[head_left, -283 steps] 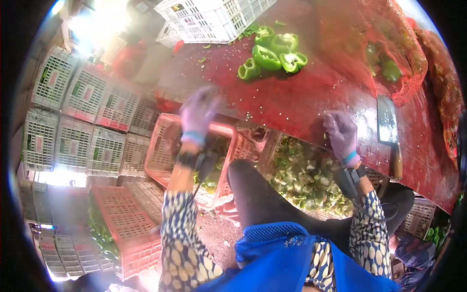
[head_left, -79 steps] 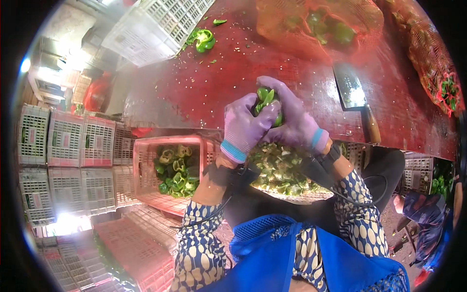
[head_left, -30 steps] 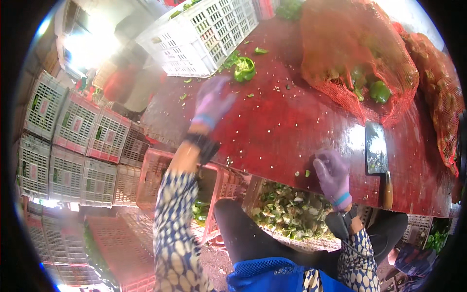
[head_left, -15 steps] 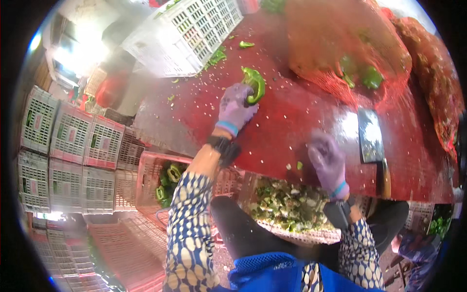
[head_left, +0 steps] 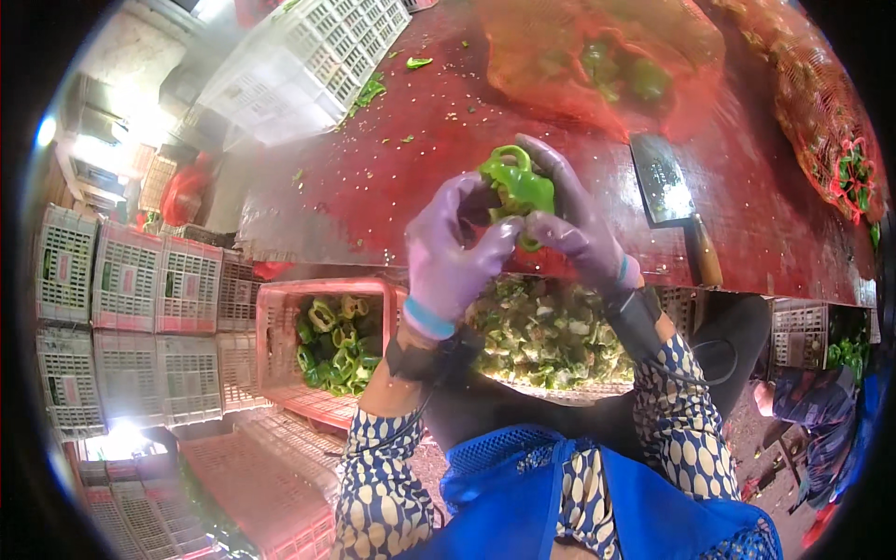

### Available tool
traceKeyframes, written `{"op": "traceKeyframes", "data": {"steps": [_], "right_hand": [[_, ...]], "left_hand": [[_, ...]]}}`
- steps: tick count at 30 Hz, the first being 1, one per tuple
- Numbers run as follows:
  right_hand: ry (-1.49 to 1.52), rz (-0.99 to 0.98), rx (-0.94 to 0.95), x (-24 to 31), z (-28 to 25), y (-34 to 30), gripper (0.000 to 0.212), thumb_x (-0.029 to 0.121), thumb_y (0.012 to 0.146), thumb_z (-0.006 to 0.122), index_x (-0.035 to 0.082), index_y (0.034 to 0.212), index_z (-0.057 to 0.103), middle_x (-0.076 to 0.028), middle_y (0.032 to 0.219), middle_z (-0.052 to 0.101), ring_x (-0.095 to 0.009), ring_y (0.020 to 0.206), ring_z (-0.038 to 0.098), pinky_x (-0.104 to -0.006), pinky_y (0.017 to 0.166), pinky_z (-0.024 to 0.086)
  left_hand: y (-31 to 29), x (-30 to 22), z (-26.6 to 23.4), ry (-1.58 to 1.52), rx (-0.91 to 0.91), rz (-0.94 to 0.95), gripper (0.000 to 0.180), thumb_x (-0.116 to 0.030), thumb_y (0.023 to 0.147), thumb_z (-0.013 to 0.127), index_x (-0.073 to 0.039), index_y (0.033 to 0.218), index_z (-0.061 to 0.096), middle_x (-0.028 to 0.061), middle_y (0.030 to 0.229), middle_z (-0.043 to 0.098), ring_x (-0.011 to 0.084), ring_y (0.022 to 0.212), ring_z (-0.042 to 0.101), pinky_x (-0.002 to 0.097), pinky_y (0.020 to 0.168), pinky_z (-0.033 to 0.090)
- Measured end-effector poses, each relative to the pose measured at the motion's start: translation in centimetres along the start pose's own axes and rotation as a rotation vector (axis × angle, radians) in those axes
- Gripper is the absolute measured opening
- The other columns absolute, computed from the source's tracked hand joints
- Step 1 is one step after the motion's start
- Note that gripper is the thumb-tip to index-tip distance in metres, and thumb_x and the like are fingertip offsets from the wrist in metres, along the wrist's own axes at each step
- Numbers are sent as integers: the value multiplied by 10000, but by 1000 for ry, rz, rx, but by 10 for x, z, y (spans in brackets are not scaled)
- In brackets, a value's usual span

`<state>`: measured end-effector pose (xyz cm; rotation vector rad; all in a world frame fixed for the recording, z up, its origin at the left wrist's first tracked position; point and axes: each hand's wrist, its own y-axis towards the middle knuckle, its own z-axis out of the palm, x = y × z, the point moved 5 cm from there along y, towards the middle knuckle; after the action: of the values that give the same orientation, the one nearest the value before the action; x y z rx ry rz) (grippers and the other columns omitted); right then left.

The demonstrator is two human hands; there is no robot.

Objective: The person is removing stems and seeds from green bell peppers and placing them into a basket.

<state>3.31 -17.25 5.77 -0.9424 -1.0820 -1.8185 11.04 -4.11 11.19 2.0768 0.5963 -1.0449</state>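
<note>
A green bell pepper (head_left: 525, 184), cut open with its hollow inside partly showing, is between my two purple-gloved hands over the near part of the red table (head_left: 373, 201). My left hand (head_left: 453, 247) grips it from the left with thumb and fingers. From the right, my right hand (head_left: 569, 219) has its fingers behind the pepper and its thumb at the front. The fingertips of both hands are partly hidden by the pepper. To the right, a cleaver (head_left: 663, 182) with a wooden handle lies flat on the table, touched by neither hand.
A red mesh sack (head_left: 532, 65) of peppers lies at the far side, with another full sack (head_left: 812, 103) at the right. A white crate (head_left: 322, 65) stands far left. Below the table edge are a pink crate (head_left: 271, 350) of cut peppers and a container of trimmings (head_left: 551, 336). Stacked crates (head_left: 131, 280) line the left.
My left hand has brought the pepper nearer. My right hand, empty before, has come up from the table's front and now holds the pepper too. The view has shifted.
</note>
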Motion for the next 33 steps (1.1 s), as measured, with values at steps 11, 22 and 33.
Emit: {"op": "traceKeyframes", "data": {"steps": [11, 22, 33], "right_hand": [[-215, -238, -40, 20, 4, -28, 1037, 437, 785, 767, -15, 1525, 198, -151, 1440, 394, -252, 1338, 408, -392, 1127, 309], [-901, -501, 85, 44, 1, -47, 815, 109, 737, 726, -18, 1449, 351, -208, 1412, 446, -360, 1357, 406, -430, 1138, 316], [-925, -300, 84, 40, 6, -54, 823, -54, 609, 682, 22, 1384, 417, -207, 1345, 478, -407, 1305, 433, -448, 1096, 370]], "left_hand": [[-15, -3, 31, -736, 97, -369, 429, -55, 786, 736, 36, 1176, 581, 77, 1008, 673, 125, 836, 660, 274, 721, 555], [-32, -21, 44, -1261, 239, -678, 348, -149, 842, 740, -26, 1124, 577, 45, 974, 660, 120, 797, 645, 261, 664, 542], [-30, -3, 49, -394, 57, -331, 254, -143, 797, 763, -6, 960, 626, 15, 824, 651, 88, 717, 603, 264, 665, 531]]}}
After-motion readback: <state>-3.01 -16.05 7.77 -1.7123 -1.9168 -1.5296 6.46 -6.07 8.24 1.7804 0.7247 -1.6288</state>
